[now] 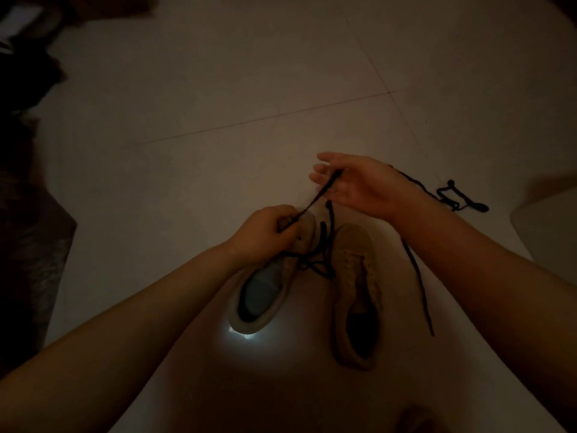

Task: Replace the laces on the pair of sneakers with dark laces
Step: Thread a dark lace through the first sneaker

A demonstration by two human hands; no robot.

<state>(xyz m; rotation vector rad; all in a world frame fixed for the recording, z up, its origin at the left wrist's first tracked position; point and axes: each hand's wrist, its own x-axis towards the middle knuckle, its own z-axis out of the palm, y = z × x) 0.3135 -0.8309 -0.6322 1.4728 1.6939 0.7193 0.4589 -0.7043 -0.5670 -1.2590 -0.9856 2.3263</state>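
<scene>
The pale tiled floor [281,89] fills the dim view, with a dark heap of unclear things along its left edge; on it, close in front of the person, lie the two sneakers, toes pointing away; the right sneaker [356,295] lies flat and shows bare eyelets with no lace through them that I can make out, so it looks wholly undone; the left sneaker [268,276] is tipped toward the person's left hand and has a dark lace [315,264] crossing its eyelets near the middle, so lacing here seems begun but not finished, though the gloom hides how many rows are threaded; the left hand [265,229] is curled tight at the toe end, gripping the shoe and pinching the lace where it leaves the eyelets; the right hand [352,182] is raised beyond it, fingers spread and mostly straight, with the lace strand [321,192] drawn taut across them, pinched by the thumb as far as I can tell; a second dark lace [418,276] trails loose on the floor by the right forearm, ending in a small tangle [456,198] farther off; by my reckoning, less than half of the job is done.
</scene>
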